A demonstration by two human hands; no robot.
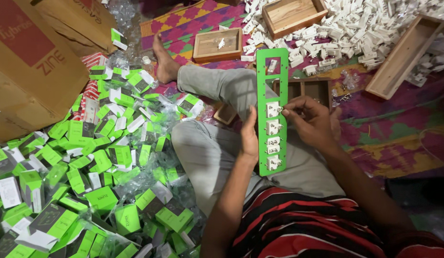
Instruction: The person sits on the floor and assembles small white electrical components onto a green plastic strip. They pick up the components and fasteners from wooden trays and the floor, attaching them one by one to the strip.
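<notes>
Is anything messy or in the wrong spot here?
Yes. One small white plastic part lies alone in the shallow wooden tray, away from the big white heap. Small green cardboard boxes are strewn loosely across the floor.

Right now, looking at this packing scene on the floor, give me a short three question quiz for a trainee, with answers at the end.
1. True or false: the green frame has white parts seated in its lower openings while some upper openings stand empty.
2. Which hand pinches at a white part in the frame? A. left hand B. right hand
3. Fill in: the heap of small green boxes lies on the person's ___ side.

Key
1. True. Four white parts fill the lower openings.
2. B. The left hand steadies the frame's edge.
3. Left. The loose white parts and wooden trays lie ahead and to the right.
</notes>
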